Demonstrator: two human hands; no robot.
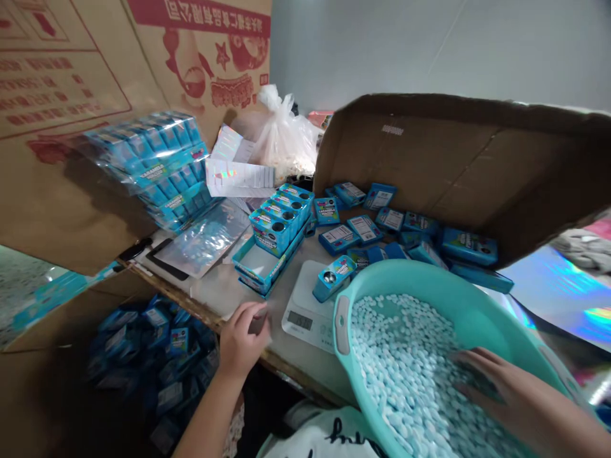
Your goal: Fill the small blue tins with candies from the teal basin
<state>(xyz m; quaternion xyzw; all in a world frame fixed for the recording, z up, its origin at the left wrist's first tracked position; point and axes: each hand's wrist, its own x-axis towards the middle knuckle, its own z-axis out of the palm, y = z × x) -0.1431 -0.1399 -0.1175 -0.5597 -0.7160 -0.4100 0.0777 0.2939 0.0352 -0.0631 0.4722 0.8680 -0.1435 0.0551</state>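
Pale-blue candies (405, 375) lie in the teal basin (482, 292), toward four o'clock; the right hand (508, 381) reaches among them, fingers parted. At the basin's ten o'clock, a small box (334, 278) sits on a scale (305, 305). At nine, the left hand (242, 337) hovers by the counter's (205, 292) edge, fingers curled; I cannot tell whether around anything.

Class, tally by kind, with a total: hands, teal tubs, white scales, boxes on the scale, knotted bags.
Hands: 2, left hand and right hand
Teal tub: 1
White scale: 1
Box on the scale: 1
Knotted bag: 1
Total: 6
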